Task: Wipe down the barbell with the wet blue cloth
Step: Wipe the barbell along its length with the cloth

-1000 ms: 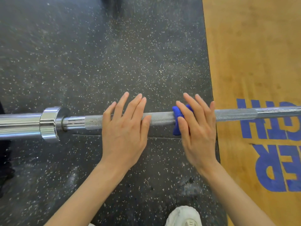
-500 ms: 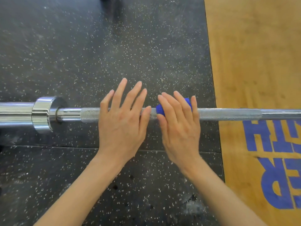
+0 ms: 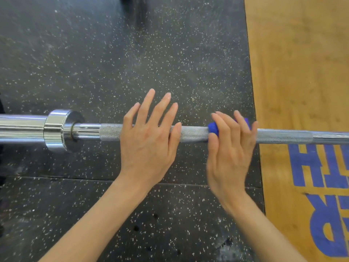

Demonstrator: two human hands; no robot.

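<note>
Left hand point(image 3: 149, 140) lies flat, fingers spread, on the barbell point(image 3: 194, 134). Right hand point(image 3: 229, 148) presses the blue cloth point(image 3: 213, 127) onto the knurling, fingers straight.

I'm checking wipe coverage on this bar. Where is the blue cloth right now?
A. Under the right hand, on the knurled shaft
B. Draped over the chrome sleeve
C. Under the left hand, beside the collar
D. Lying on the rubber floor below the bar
A: the blue cloth shows from under the right hand, pressed on the barbell knurling, while the left hand lies flat on the shaft with no cloth.
</note>
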